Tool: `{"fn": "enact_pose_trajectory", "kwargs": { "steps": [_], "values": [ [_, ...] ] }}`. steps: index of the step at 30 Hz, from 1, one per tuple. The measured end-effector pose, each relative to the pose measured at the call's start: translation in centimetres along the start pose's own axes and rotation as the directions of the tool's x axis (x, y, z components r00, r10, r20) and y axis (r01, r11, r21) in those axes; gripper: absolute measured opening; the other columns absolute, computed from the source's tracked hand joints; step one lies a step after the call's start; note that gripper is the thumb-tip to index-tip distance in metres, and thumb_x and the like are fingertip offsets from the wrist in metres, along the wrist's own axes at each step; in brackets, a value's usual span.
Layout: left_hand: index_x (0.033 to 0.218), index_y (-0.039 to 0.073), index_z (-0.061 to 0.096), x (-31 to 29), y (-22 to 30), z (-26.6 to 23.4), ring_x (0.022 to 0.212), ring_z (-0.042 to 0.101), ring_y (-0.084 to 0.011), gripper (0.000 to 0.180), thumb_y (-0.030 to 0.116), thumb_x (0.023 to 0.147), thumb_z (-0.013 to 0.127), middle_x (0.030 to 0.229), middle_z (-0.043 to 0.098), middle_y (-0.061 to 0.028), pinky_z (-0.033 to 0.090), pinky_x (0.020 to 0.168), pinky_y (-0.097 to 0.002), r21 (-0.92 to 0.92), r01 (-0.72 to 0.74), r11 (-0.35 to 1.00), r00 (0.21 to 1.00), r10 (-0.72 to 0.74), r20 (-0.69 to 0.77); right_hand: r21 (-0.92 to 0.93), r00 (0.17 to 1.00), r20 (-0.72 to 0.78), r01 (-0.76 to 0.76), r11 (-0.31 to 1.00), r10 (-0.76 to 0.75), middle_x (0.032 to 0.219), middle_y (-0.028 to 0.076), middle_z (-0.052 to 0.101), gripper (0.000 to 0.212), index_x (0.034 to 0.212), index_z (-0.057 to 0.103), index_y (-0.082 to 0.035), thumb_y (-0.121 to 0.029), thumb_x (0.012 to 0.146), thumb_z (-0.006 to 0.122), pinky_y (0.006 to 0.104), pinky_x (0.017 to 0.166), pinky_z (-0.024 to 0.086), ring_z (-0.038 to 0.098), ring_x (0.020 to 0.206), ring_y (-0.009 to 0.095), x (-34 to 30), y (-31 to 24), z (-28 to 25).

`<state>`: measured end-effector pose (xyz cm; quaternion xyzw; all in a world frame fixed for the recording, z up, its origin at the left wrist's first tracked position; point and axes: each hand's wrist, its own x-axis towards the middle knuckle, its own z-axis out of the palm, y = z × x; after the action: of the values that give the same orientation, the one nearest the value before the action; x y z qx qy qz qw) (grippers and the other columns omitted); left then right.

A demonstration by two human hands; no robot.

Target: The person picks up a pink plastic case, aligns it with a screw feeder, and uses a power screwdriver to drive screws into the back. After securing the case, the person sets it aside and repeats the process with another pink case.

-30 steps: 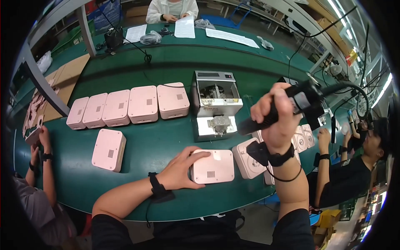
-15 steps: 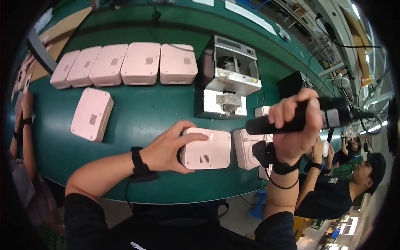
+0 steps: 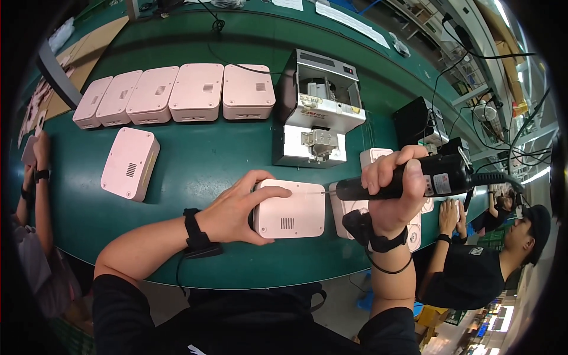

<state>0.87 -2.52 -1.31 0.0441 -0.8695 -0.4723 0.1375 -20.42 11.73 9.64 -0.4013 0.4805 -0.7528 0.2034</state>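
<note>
- Well left of the left hand's (image 3: 234, 210) fingers, a lone box (image 3: 129, 160) lies on the table (image 3: 195, 154).
- Farther out from those fingers, five boxes (image 3: 196, 89) stand in a row.
- Left fingers grasp the left end of the pink box (image 3: 293, 207), one laid across its top.
- Beyond these fingertips sits the machine (image 3: 322, 112).
- Right fingers (right hand (image 3: 395, 183)) clench the driver (image 3: 355, 189), its bit at the pink box's far right corner; contact cannot be told.
- Beneath them, partly hidden, another box (image 3: 342, 216).

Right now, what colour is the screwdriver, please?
The screwdriver is mostly black, best seen in the head view.
</note>
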Motion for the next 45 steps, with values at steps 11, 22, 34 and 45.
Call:
{"fn": "enact_pose_trajectory", "kwargs": {
  "steps": [11, 22, 34, 45],
  "values": [
    [0.132, 0.023, 0.061, -0.5, 0.8, 0.2, 0.121, 0.054, -0.0363, 0.074, 0.022, 0.064, 0.09, 0.133, 0.045, -0.0155, 0.051, 0.1, -0.0426, 0.076, -0.027, 0.997, 0.999, 0.03, -0.042, -0.052, 0.998, 0.051, -0.02, 0.998, 0.023, 0.064, 0.004, 0.047, 0.02, 0.1, 0.046, -0.008, -0.026, 0.096, 0.054, 0.0341, 0.054, 0.043, 0.044, 0.05, 0.015, 0.0, 0.3, 0.4],
    [0.133, 0.025, 0.06, -0.5, 0.6, 0.5, 0.122, 0.053, -0.0362, 0.076, 0.024, 0.064, 0.09, 0.135, 0.044, -0.0147, 0.051, 0.101, -0.0429, 0.076, -0.025, 0.997, 0.998, 0.028, -0.048, -0.077, 0.992, -0.021, 0.123, 0.989, -0.125, 0.063, 0.003, 0.045, 0.02, 0.101, 0.049, -0.008, -0.028, 0.099, 0.05, 0.0339, 0.055, 0.043, 0.044, 0.051, 0.015, 5.3, -0.8, 3.7],
    [0.134, 0.027, 0.06, -0.7, 0.2, 0.6, 0.123, 0.052, -0.036, 0.075, 0.024, 0.065, 0.089, 0.135, 0.043, -0.0142, 0.051, 0.1, -0.0435, 0.039, -0.012, 0.999, 0.998, 0.014, -0.058, 0.073, 0.99, 0.135, -0.045, 0.996, 0.035, 0.065, 0.005, 0.047, 0.027, 0.103, 0.047, -0.008, -0.034, 0.098, 0.052, 0.0337, 0.054, 0.042, 0.045, 0.051, 0.015, 1.6, 0.1, 4.0],
    [0.134, 0.026, 0.06, -0.8, 0.3, 0.6, 0.122, 0.053, -0.0362, 0.076, 0.024, 0.064, 0.089, 0.134, 0.044, -0.0146, 0.051, 0.1, -0.0433, 0.065, -0.011, 0.998, 0.997, 0.016, -0.074, 0.04, 0.986, 0.165, -0.029, 0.999, 0.022, 0.065, 0.005, 0.048, 0.032, 0.1, 0.044, -0.008, -0.036, 0.093, 0.058, 0.0335, 0.054, 0.043, 0.046, 0.05, 0.016, 0.7, 1.3, 4.0]
  ]
}}
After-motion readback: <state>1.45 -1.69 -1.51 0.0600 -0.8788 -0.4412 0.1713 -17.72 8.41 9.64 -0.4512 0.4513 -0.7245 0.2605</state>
